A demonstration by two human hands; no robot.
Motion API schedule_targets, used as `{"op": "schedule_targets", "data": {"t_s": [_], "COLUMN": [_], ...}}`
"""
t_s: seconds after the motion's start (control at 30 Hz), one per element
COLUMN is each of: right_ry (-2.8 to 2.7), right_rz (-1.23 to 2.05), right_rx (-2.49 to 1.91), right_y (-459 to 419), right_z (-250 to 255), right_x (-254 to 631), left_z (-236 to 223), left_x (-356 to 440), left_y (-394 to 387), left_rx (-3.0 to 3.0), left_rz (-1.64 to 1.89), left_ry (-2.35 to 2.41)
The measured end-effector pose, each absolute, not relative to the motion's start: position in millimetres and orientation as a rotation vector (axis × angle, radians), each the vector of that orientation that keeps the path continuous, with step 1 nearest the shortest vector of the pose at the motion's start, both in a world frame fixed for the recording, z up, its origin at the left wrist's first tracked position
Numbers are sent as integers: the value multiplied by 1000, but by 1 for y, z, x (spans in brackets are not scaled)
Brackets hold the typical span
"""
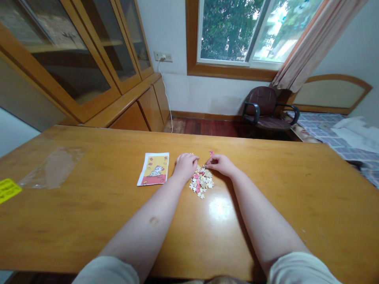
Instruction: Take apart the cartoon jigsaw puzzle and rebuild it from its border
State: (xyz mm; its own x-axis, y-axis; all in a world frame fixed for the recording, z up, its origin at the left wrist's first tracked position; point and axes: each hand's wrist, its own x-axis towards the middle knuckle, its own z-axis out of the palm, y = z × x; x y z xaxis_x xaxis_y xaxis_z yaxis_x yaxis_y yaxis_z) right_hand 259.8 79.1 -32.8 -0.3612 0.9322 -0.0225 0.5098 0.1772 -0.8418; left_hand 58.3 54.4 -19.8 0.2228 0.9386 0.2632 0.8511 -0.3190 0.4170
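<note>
A loose heap of small jigsaw puzzle pieces, pale wooden and pink, lies on the wooden table. My left hand is at the heap's upper left edge, its fingers curled together; what they hold, if anything, is hidden. Across from it, my right hand pinches a small puzzle piece between thumb and fingers at the heap's upper right. Just beyond the right fingers lies a pink puzzle piece. Left of my left hand lies a picture sheet showing a white cartoon animal on yellow and pink.
A clear plastic bag lies at the table's left, near a yellow label. Past the table's far edge stand a glass-door cabinet, an office chair and a bed.
</note>
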Motion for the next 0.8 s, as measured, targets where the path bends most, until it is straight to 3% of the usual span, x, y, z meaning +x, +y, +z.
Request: {"op": "schedule_targets", "data": {"t_s": [0.23,0.8], "right_ry": [-2051,-2034], "right_rz": [529,569], "right_rx": [-1490,-1529], "right_y": [80,81], "right_z": [-30,-33], "right_x": [265,268], "left_z": [-24,-26], "left_x": [60,60], "left_y": [55,56], "left_rx": [2390,2342], "left_rz": [672,648], "left_ry": [1529,1520]}}
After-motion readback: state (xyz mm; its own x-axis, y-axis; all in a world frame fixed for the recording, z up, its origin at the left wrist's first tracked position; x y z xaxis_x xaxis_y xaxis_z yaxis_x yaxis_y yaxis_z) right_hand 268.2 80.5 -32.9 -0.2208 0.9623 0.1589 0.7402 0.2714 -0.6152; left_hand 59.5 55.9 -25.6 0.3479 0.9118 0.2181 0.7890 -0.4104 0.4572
